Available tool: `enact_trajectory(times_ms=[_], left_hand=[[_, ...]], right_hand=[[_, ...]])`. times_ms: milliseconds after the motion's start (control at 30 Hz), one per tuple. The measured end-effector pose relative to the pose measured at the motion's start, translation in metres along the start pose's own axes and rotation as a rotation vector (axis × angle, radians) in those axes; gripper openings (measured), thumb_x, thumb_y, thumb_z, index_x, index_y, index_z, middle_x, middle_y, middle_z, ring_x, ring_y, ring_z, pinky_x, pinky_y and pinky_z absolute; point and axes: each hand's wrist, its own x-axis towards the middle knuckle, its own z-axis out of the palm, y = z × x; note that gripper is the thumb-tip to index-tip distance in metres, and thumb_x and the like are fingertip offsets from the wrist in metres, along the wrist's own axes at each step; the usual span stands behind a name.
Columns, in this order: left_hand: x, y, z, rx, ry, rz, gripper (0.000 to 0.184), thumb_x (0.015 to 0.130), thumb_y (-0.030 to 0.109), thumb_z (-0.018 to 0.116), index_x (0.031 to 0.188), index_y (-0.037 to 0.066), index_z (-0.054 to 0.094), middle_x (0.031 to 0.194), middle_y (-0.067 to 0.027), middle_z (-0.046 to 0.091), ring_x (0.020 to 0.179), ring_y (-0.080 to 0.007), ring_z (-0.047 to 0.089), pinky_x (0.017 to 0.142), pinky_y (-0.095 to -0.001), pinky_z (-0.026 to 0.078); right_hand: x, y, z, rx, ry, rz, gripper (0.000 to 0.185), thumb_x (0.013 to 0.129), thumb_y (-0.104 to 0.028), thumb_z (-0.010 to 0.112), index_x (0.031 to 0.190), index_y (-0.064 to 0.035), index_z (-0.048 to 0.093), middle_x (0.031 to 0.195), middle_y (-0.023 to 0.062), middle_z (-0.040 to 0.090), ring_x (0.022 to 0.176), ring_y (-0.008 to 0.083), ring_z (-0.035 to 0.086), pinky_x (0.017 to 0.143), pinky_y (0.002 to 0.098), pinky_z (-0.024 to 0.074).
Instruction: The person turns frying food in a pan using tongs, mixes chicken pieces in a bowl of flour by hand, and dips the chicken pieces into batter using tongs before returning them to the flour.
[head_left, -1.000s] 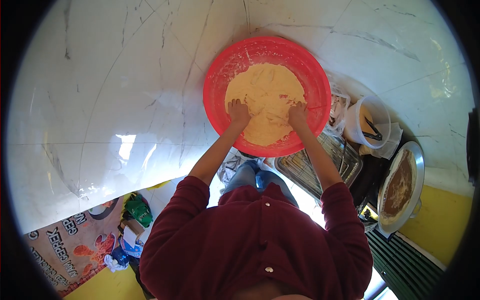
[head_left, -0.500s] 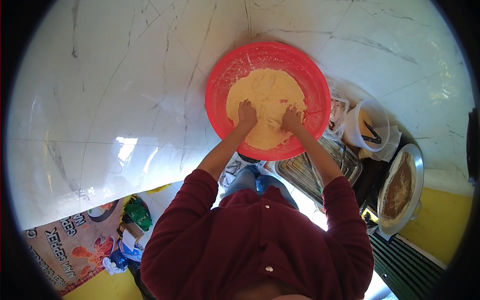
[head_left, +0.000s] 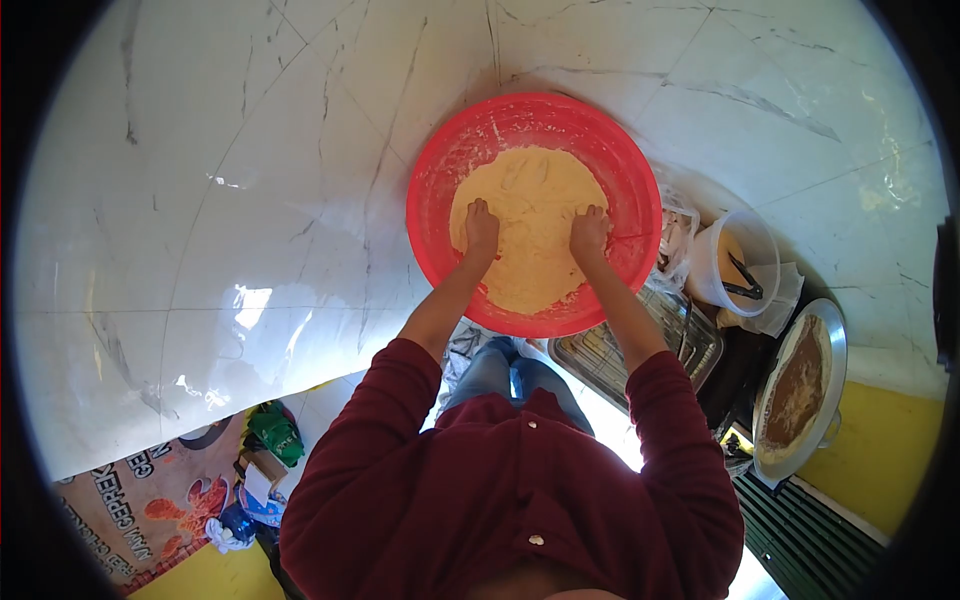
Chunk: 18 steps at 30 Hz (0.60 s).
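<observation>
A wide red basin (head_left: pixel 428 180) holds a bed of pale yellow flour (head_left: pixel 536 225), with powder smeared up its inner wall. On the left side of the flour is my left hand (head_left: pixel 482 232), its fingers curled down into the powder. My right hand (head_left: pixel 590 232) is curled the same way on the right side, close to the basin wall. Both hands look closed on flour, though the fingertips are partly hidden. Finger-like grooves mark the far part of the flour.
Right of the basin are a plastic bag (head_left: pixel 676 225), a clear bucket (head_left: pixel 708 262) with black tongs (head_left: pixel 744 280), and a wire-racked tray (head_left: pixel 590 362). Farther right stands a large round metal pan (head_left: pixel 836 350) with brown and pale powder. Tiled wall (head_left: pixel 270 190) rises left and behind.
My right hand has moved slightly up and outward, toward the basin's right wall. My left hand has shifted a little left. The red patch of bare basin beside the right hand is no longer visible.
</observation>
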Motion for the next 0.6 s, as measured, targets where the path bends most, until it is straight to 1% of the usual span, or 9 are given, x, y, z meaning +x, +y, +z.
enact_trajectory(times_ms=[133, 233, 300, 333, 400, 467, 500, 533, 600], left_hand=[[-0.001, 0.040, 0.012, -0.140, 0.021, -0.055, 0.022, 0.069, 0.022, 0.061, 0.087, 0.011, 0.067, 0.099, -0.0047, 0.053, 0.102, -0.0198, 0.040, 0.084, -0.0322, 0.028], [-0.005, 0.062, 0.016, -0.235, 0.068, -0.088, 0.029, 0.064, 0.028, 0.067, 0.087, 0.010, 0.067, 0.100, -0.0054, 0.053, 0.105, -0.0216, 0.039, 0.086, -0.0340, 0.028], [-0.017, 0.064, 0.010, -0.281, 0.041, -0.081, 0.034, 0.062, 0.032, 0.069, 0.086, 0.008, 0.067, 0.101, -0.0061, 0.053, 0.107, -0.0229, 0.038, 0.088, -0.0354, 0.027], [-0.027, 0.057, 0.000, -0.428, 0.015, -0.112, 0.035, 0.064, 0.035, 0.068, 0.086, 0.008, 0.067, 0.102, -0.0070, 0.053, 0.108, -0.0247, 0.038, 0.088, -0.0375, 0.028], [-0.037, 0.032, -0.026, -0.573, -0.006, -0.145, 0.036, 0.065, 0.039, 0.067, 0.085, 0.008, 0.067, 0.103, -0.0079, 0.054, 0.109, -0.0264, 0.039, 0.089, -0.0395, 0.028], [-0.042, 0.003, -0.050, -0.935, -0.532, 0.005, 0.049, 0.065, 0.043, 0.065, 0.099, 0.008, 0.064, 0.113, -0.0095, 0.051, 0.111, -0.0283, 0.038, 0.090, -0.0415, 0.025], [-0.044, -0.003, -0.044, -0.935, -0.533, 0.005, 0.049, 0.065, 0.043, 0.065, 0.099, 0.008, 0.064, 0.113, -0.0095, 0.051, 0.111, -0.0283, 0.038, 0.090, -0.0415, 0.025], [-0.047, -0.007, -0.035, -0.887, -0.519, 0.055, 0.048, 0.066, 0.043, 0.065, 0.099, 0.009, 0.064, 0.111, -0.0094, 0.052, 0.110, -0.0286, 0.039, 0.089, -0.0429, 0.026], [-0.049, -0.008, -0.022, -0.839, -0.502, 0.101, 0.047, 0.067, 0.042, 0.064, 0.100, 0.009, 0.063, 0.110, -0.0093, 0.053, 0.108, -0.0289, 0.040, 0.089, -0.0443, 0.026]], right_hand=[[-0.023, -0.031, -0.002, 0.000, -0.003, -0.091, 0.019, 0.072, -0.019, 0.058, 0.089, -0.0121, 0.065, 0.103, 0.0071, 0.051, 0.106, 0.0239, 0.040, 0.084, 0.0359, 0.0320], [-0.040, -0.040, -0.013, 0.148, -0.113, -0.139, 0.031, 0.065, -0.024, 0.066, 0.092, -0.0074, 0.063, 0.110, 0.0101, 0.050, 0.115, 0.0287, 0.037, 0.090, 0.0436, 0.0333], [-0.046, -0.036, -0.021, 0.284, -0.390, -0.141, 0.037, 0.061, -0.026, 0.069, 0.090, -0.0031, 0.063, 0.103, 0.0115, 0.055, 0.105, 0.0282, 0.047, 0.084, 0.0432, 0.0387], [-0.045, -0.032, -0.014, 0.284, -0.392, -0.139, 0.037, 0.061, -0.026, 0.069, 0.090, -0.0031, 0.063, 0.103, 0.0115, 0.055, 0.105, 0.0282, 0.047, 0.084, 0.0432, 0.0387], [-0.038, -0.014, -0.002, 0.350, -0.480, -0.245, 0.037, 0.063, -0.029, 0.069, 0.086, -0.0009, 0.063, 0.090, 0.0133, 0.060, 0.087, 0.0278, 0.058, 0.076, 0.0399, 0.0442], [-0.039, 0.013, -0.022, 0.438, -0.598, -0.411, 0.036, 0.063, -0.030, 0.068, 0.084, -0.0010, 0.063, 0.084, 0.0138, 0.061, 0.081, 0.0278, 0.059, 0.074, 0.0385, 0.0452], [-0.041, 0.024, -0.028, 0.526, -0.716, -0.578, 0.036, 0.064, -0.032, 0.067, 0.082, -0.0012, 0.063, 0.079, 0.0143, 0.061, 0.075, 0.0279, 0.061, 0.071, 0.0370, 0.0462], [-0.043, 0.031, -0.021, 0.525, -0.719, -0.579, 0.036, 0.064, -0.032, 0.067, 0.082, -0.0012, 0.063, 0.079, 0.0143, 0.061, 0.075, 0.0279, 0.061, 0.071, 0.0370, 0.0462], [-0.048, 0.035, -0.016, 0.316, -0.458, -0.452, 0.033, 0.063, -0.031, 0.067, 0.078, -0.0018, 0.063, 0.071, 0.0145, 0.061, 0.067, 0.0292, 0.061, 0.065, 0.0359, 0.0475]])
